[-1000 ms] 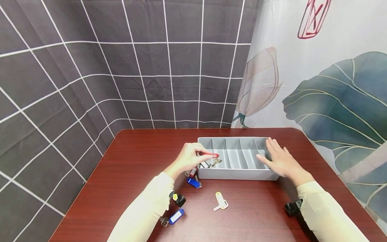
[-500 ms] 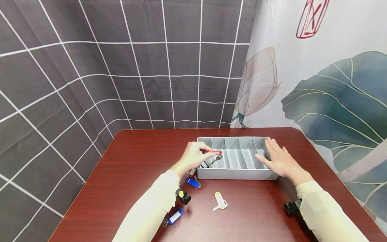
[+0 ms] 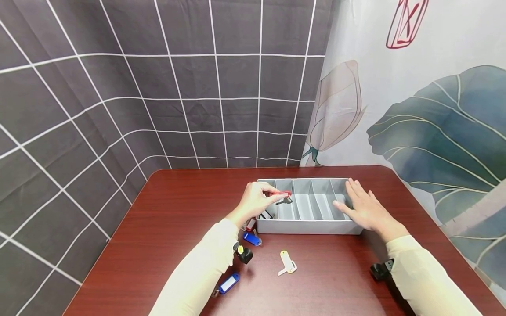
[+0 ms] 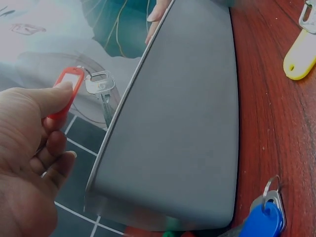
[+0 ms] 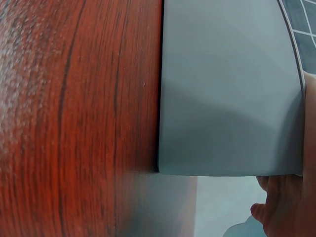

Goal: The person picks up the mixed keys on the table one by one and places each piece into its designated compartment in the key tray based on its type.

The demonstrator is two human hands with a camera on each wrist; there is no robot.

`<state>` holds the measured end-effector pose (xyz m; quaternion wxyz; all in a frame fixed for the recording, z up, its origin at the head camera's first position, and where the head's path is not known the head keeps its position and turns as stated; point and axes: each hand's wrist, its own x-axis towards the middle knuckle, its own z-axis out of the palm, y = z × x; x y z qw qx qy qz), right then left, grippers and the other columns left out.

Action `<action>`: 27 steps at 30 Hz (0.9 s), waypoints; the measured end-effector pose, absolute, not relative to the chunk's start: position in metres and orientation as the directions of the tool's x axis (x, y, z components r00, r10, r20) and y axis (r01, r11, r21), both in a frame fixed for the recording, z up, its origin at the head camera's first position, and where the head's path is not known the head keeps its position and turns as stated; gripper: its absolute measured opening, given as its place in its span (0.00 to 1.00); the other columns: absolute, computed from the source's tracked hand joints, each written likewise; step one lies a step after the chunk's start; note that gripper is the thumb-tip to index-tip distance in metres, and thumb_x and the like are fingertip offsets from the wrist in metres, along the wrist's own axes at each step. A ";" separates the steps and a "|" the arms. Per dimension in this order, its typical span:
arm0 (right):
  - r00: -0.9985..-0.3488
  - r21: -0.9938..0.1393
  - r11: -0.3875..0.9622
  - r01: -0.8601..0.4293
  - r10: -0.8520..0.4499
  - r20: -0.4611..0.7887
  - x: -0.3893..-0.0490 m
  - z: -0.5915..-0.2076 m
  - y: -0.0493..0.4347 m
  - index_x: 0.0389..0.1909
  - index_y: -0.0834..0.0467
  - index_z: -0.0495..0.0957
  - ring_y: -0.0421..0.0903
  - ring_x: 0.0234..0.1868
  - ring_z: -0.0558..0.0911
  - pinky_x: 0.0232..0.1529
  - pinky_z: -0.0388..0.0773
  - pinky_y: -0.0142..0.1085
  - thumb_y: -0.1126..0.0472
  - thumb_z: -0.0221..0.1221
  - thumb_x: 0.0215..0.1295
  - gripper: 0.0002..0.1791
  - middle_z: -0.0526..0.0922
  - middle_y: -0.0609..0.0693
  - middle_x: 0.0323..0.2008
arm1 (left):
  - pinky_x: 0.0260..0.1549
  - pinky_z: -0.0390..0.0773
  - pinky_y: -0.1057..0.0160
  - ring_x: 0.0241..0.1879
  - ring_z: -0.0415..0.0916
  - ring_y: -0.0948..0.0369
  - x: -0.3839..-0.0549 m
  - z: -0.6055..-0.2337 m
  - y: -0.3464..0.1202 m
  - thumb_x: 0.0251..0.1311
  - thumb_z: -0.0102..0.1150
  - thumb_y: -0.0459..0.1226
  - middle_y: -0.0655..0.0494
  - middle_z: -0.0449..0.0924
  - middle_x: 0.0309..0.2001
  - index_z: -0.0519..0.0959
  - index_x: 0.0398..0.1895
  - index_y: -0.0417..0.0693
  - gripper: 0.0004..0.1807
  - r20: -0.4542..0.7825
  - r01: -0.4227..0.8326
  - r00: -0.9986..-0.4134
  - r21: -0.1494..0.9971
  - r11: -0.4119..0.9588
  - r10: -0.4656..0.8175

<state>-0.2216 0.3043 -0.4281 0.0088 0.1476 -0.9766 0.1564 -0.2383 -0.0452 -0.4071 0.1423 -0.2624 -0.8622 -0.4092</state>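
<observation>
My left hand (image 3: 253, 201) pinches a red key tag (image 4: 75, 78) between thumb and fingers. From its ring dangles a metal key (image 4: 100, 86). Both hang over the left part of a grey compartment tray (image 3: 308, 227). A dark-edged key tag (image 3: 266, 214) lies in the tray's leftmost compartment, partly covered by my left hand. At the opposite end, my right hand (image 3: 365, 210) rests on the tray's right edge with fingers extended and thumb reaching over the inside. In the right wrist view, part of that hand is hidden behind the tray wall.
Against the tray's left front corner lie another red key tag (image 3: 251, 224) and a blue one (image 3: 251, 238). A yellow tag with its key (image 3: 286, 262) lies in front on the wooden table (image 3: 189, 197). Near my left sleeve is a second blue tag (image 3: 229, 283).
My left hand has moved slightly farther back and to the right over the tray, carrying the red key tag and its key. My right hand stays on the tray's right end.
</observation>
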 end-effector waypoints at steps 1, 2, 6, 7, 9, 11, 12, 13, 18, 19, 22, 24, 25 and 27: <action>-0.956 -0.302 0.907 -0.292 -0.288 0.059 -0.221 -0.427 0.304 0.74 0.68 0.40 0.63 0.74 0.41 0.65 0.39 0.67 0.29 0.44 0.65 0.54 0.38 0.65 0.74 | 0.23 0.71 0.70 0.25 0.71 0.69 -0.238 -0.406 -0.045 0.50 0.73 0.48 0.71 0.80 0.23 0.89 0.31 0.57 0.08 0.466 0.573 -0.819 0.628 0.526 0.335; -0.956 -0.301 0.908 -0.293 -0.290 0.056 -0.221 -0.427 0.304 0.74 0.68 0.40 0.63 0.74 0.40 0.64 0.39 0.67 0.29 0.44 0.65 0.54 0.37 0.65 0.74 | 0.24 0.71 0.70 0.26 0.71 0.70 -0.238 -0.406 -0.044 0.49 0.73 0.48 0.70 0.80 0.23 0.89 0.31 0.57 0.09 0.472 0.577 -0.816 0.629 0.521 0.334; -0.956 -0.290 0.911 -0.292 -0.290 0.052 -0.221 -0.426 0.304 0.74 0.68 0.40 0.64 0.73 0.41 0.64 0.40 0.67 0.29 0.44 0.66 0.54 0.37 0.65 0.74 | 0.24 0.70 0.70 0.25 0.71 0.69 -0.238 -0.403 -0.042 0.49 0.72 0.49 0.70 0.80 0.23 0.89 0.30 0.57 0.09 0.493 0.593 -0.803 0.618 0.516 0.334; -0.955 -0.290 0.911 -0.293 -0.290 0.052 -0.221 -0.426 0.304 0.74 0.68 0.41 0.64 0.73 0.42 0.64 0.40 0.67 0.29 0.44 0.66 0.54 0.38 0.65 0.74 | 0.24 0.70 0.70 0.25 0.71 0.69 -0.238 -0.402 -0.042 0.49 0.72 0.49 0.70 0.80 0.23 0.89 0.30 0.57 0.09 0.497 0.597 -0.800 0.612 0.518 0.336; -0.955 -0.291 0.911 -0.293 -0.290 0.053 -0.221 -0.426 0.304 0.73 0.68 0.41 0.64 0.73 0.42 0.64 0.40 0.67 0.29 0.44 0.66 0.54 0.37 0.65 0.74 | 0.24 0.70 0.71 0.25 0.71 0.69 -0.237 -0.401 -0.041 0.50 0.72 0.48 0.70 0.80 0.23 0.89 0.31 0.57 0.09 0.499 0.601 -0.797 0.601 0.526 0.341; -0.955 -0.295 0.910 -0.293 -0.290 0.053 -0.221 -0.426 0.304 0.73 0.68 0.40 0.64 0.73 0.42 0.64 0.39 0.67 0.30 0.44 0.66 0.54 0.37 0.65 0.74 | 0.24 0.70 0.71 0.26 0.71 0.69 -0.236 -0.402 -0.040 0.50 0.72 0.47 0.69 0.81 0.23 0.89 0.31 0.55 0.09 0.490 0.593 -0.803 0.613 0.522 0.338; -0.956 -0.297 0.909 -0.292 -0.290 0.052 -0.221 -0.426 0.304 0.74 0.68 0.40 0.64 0.73 0.41 0.64 0.39 0.67 0.29 0.44 0.66 0.54 0.37 0.65 0.74 | 0.24 0.70 0.71 0.26 0.71 0.69 -0.236 -0.402 -0.040 0.50 0.72 0.46 0.68 0.81 0.24 0.89 0.31 0.55 0.08 0.485 0.589 -0.807 0.617 0.522 0.337; -0.956 -0.299 0.909 -0.291 -0.290 0.051 -0.221 -0.426 0.304 0.74 0.68 0.40 0.64 0.73 0.41 0.64 0.39 0.67 0.30 0.44 0.66 0.54 0.37 0.65 0.74 | 0.24 0.70 0.71 0.26 0.71 0.69 -0.236 -0.403 -0.039 0.50 0.72 0.46 0.68 0.81 0.24 0.89 0.31 0.54 0.08 0.476 0.581 -0.813 0.626 0.520 0.336; -0.957 -0.308 0.907 -0.287 -0.288 0.044 -0.220 -0.426 0.304 0.74 0.68 0.39 0.63 0.74 0.38 0.65 0.37 0.66 0.30 0.43 0.66 0.54 0.36 0.65 0.74 | 0.21 0.71 0.71 0.23 0.71 0.69 -0.235 -0.409 -0.037 0.51 0.72 0.44 0.67 0.80 0.23 0.89 0.32 0.53 0.08 0.430 0.546 -0.838 0.661 0.516 0.336; -0.956 -0.309 0.906 -0.288 -0.289 0.043 -0.220 -0.426 0.304 0.74 0.68 0.39 0.62 0.74 0.38 0.65 0.38 0.66 0.30 0.43 0.66 0.54 0.36 0.65 0.74 | 0.21 0.71 0.71 0.23 0.70 0.69 -0.235 -0.410 -0.037 0.51 0.72 0.44 0.67 0.80 0.23 0.89 0.32 0.52 0.08 0.426 0.544 -0.839 0.659 0.520 0.338; -0.956 -0.310 0.906 -0.289 -0.290 0.045 -0.220 -0.426 0.304 0.74 0.68 0.39 0.62 0.74 0.39 0.65 0.38 0.66 0.30 0.43 0.66 0.54 0.36 0.65 0.74 | 0.20 0.70 0.72 0.22 0.70 0.70 -0.236 -0.413 -0.036 0.51 0.72 0.45 0.67 0.80 0.23 0.89 0.31 0.53 0.08 0.424 0.547 -0.837 0.639 0.540 0.346; -0.956 -0.306 0.906 -0.291 -0.291 0.048 -0.220 -0.426 0.304 0.74 0.68 0.39 0.63 0.74 0.39 0.65 0.39 0.66 0.30 0.44 0.66 0.54 0.37 0.65 0.74 | 0.19 0.69 0.72 0.21 0.69 0.70 -0.237 -0.415 -0.035 0.51 0.72 0.46 0.68 0.79 0.21 0.89 0.31 0.53 0.08 0.423 0.547 -0.837 0.627 0.555 0.347; -0.955 -0.306 0.906 -0.292 -0.292 0.048 -0.220 -0.426 0.304 0.74 0.68 0.40 0.63 0.74 0.40 0.65 0.39 0.66 0.30 0.44 0.66 0.54 0.37 0.65 0.74 | 0.19 0.69 0.72 0.21 0.69 0.70 -0.237 -0.417 -0.035 0.51 0.72 0.47 0.68 0.78 0.20 0.89 0.30 0.54 0.09 0.421 0.544 -0.839 0.626 0.559 0.345; -0.955 -0.306 0.906 -0.293 -0.292 0.049 -0.220 -0.426 0.304 0.74 0.68 0.40 0.63 0.74 0.40 0.65 0.39 0.66 0.30 0.44 0.66 0.54 0.37 0.65 0.74 | 0.18 0.67 0.71 0.20 0.68 0.69 -0.237 -0.419 -0.034 0.51 0.71 0.48 0.69 0.77 0.19 0.89 0.30 0.55 0.09 0.417 0.537 -0.843 0.623 0.570 0.339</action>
